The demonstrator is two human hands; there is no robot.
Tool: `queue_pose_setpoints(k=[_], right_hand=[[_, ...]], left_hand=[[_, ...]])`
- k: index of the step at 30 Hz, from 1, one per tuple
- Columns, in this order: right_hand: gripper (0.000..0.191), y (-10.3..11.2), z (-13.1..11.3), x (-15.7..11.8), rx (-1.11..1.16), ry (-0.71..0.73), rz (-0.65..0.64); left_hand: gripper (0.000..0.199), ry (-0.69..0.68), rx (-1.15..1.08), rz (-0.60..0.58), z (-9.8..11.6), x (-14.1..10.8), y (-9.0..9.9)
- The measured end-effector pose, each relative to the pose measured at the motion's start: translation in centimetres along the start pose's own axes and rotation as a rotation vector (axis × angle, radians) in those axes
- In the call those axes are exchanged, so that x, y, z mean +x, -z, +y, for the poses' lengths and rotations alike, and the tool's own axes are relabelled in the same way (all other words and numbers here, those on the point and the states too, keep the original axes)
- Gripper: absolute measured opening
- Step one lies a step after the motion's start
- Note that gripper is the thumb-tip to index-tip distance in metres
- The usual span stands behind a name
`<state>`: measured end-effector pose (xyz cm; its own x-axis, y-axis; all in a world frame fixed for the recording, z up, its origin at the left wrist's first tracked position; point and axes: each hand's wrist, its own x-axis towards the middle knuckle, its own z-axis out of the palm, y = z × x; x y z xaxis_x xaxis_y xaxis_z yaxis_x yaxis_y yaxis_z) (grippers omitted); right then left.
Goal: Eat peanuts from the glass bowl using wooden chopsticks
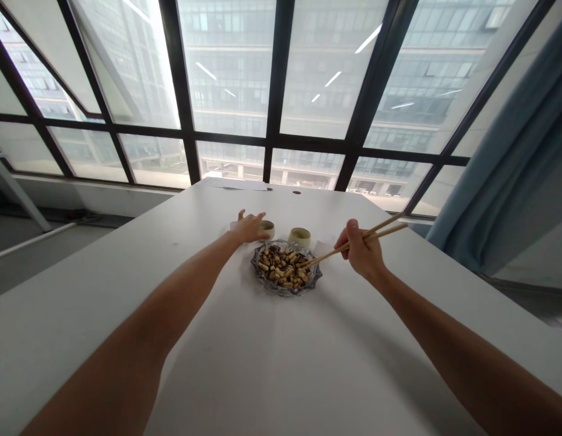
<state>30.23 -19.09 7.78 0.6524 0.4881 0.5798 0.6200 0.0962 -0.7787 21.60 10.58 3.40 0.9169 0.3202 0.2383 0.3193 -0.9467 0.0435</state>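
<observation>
A clear glass dish with a scalloped rim holds a mix of peanuts in shells and dark seeds. My right hand grips a pair of wooden chopsticks, whose tips reach the peanuts at the dish's right side. Behind the dish stand two small pale cups, one at the left and one at the right. My left hand is at the left cup with its fingers spread; whether it touches the cup I cannot tell.
The white table runs toward tall dark-framed windows. Papers lie at its far edge, near two round holes. A blue curtain hangs at the right. A white metal frame stands at the left.
</observation>
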Motion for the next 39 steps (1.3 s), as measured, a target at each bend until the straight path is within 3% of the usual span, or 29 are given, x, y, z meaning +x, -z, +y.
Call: queue_pose_setpoints(k=[2,6,8,12,16,22,27,29,35,39], right_hand=[[0.076,0.5,-0.3,0.1,-0.013,-0.015,-0.029],[0.074,0.5,-0.1,-0.1,-0.069,-0.048,-0.228],[0.070,0.1,0.4,-0.4,-0.081,-0.042,-0.318],[0.062,-0.8,1.7,-1.2,-0.034,-0.013,-0.363],[0.056,-1.7,3.1,-2.1,-0.039,0.073,-0.337],[0.054,-2.3,4.3,-2.6,0.010,0.067,-0.166],[0.060,-1.6,3.1,-1.6,0.100,-0.017,-0.079],[0.059,-1.4,2.3,-1.4,0.115,-0.040,-0.113],[0.048,-1.9,1.2,-2.1,0.061,-0.115,-0.450],[0.047,-2.1,1.7,-2.3,0.010,-0.076,-0.429]], left_hand=[[0.061,-0.042,-0.023,0.096,0.0,-1.0,0.2],[0.031,-0.113,-0.132,0.443,0.1,-4.6,0.6],[0.031,-0.112,-0.259,0.535,0.3,-6.5,0.5],[0.040,0.022,-0.552,0.467,0.8,-9.0,-0.7],[0.049,0.147,-0.687,0.363,1.5,-9.7,-2.2],[0.058,0.109,-0.717,0.284,1.9,-9.7,-2.7],[0.060,0.055,-0.728,0.224,1.9,-9.7,-2.6],[0.060,0.048,-0.725,0.194,1.8,-9.8,-2.7],[0.060,0.007,-0.735,0.131,1.6,-9.8,-2.7],[0.060,-0.015,-0.730,0.111,1.5,-9.8,-2.8]])
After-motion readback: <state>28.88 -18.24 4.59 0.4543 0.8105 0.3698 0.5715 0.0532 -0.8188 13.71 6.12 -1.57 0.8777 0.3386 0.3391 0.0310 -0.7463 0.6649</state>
